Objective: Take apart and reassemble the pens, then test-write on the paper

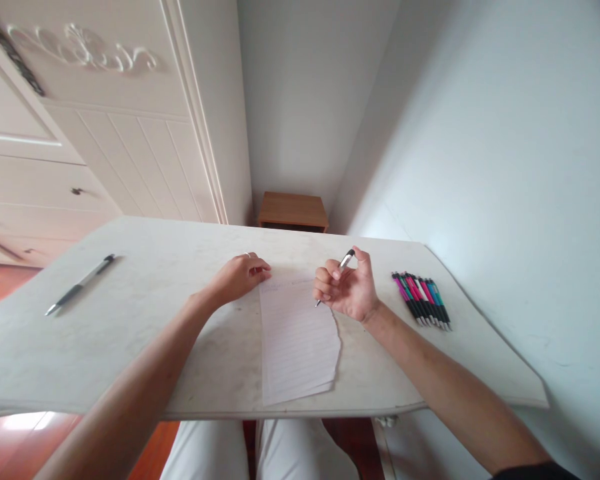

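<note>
A lined sheet of paper with a ragged right edge lies on the white table, faint writing near its top. My left hand, a ring on one finger, rests at the sheet's upper left corner, fingers curled and fingertips on the paper. Above the sheet's upper right part, my right hand is turned palm up and closed around a pen. The thumb is at the pen's black top end, and its metal tip points down to the left, seemingly just off the paper.
Another silver and black pen lies at the table's left. A row of several colourful pens is on the right, near the wall. Beyond the table stand a white wardrobe and a small brown wooden cabinet.
</note>
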The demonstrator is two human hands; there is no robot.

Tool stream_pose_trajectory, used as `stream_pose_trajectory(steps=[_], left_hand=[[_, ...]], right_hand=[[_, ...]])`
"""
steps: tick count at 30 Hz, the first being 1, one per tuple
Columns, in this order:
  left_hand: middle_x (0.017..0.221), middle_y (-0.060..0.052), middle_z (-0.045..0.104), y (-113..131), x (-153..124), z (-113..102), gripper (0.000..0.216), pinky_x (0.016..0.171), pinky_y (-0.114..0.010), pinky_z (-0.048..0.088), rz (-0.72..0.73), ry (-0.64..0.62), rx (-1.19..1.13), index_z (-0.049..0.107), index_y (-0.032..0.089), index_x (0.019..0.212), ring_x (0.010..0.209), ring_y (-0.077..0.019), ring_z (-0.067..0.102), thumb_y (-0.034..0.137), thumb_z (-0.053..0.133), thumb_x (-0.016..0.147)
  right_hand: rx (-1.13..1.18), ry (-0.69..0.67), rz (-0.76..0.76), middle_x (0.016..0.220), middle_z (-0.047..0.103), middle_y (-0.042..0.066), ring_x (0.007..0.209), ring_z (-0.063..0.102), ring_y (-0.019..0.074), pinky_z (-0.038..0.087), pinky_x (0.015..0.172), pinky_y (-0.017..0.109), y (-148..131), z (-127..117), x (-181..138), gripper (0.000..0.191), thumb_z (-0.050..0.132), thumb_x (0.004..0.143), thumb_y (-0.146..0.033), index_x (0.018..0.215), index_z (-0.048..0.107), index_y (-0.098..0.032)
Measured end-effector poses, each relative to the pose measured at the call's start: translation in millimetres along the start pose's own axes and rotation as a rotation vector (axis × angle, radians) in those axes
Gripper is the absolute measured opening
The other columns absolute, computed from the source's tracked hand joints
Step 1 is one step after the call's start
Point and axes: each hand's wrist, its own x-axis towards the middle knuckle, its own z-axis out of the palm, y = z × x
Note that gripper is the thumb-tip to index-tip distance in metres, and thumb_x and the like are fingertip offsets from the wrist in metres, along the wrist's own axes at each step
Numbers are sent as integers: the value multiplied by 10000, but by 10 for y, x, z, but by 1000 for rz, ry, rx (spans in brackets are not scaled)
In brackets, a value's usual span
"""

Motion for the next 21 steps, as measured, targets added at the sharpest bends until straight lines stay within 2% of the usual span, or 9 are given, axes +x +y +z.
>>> stream_pose_trajectory(steps=[5, 9, 15, 21], left_hand=[[886, -47, 705, 85, -62, -100, 266, 699, -272, 475, 33, 66, -70, 730, 185, 915, 731, -156, 601, 353, 524, 893], [848, -36, 705, 277, -244, -189, 265, 670, -259, 467, 47, 127, -113, 726, 182, 884, 696, -140, 581, 348, 522, 918], [828, -12, 697, 614, -901, -209, 202, 664, -209, 478, 68, 76, -188, 728, 211, 916, 727, -119, 614, 299, 547, 936], [782, 1, 663, 715, -1519, -44, 154, 625, -184, 491, 66, 116, -245, 704, 223, 933, 687, -104, 619, 201, 551, 927]], right_hand=[[15, 5, 25, 567, 357, -31, 497, 278, 107, 335, 539, 269, 0, -58, 26, 623, 305, 899, -707, 596, 476, -190], [14, -11, 40, 566, 352, -30, 502, 283, 111, 338, 544, 274, -4, -56, 25, 643, 288, 890, -731, 588, 469, -193], [44, -22, 18, 581, 329, -32, 509, 275, 108, 334, 543, 269, -19, -7, -2, 611, 289, 906, -683, 584, 451, -190], [72, 20, -16, 583, 331, -31, 516, 286, 116, 348, 543, 274, -8, -38, 5, 556, 346, 888, -661, 589, 432, -201]])
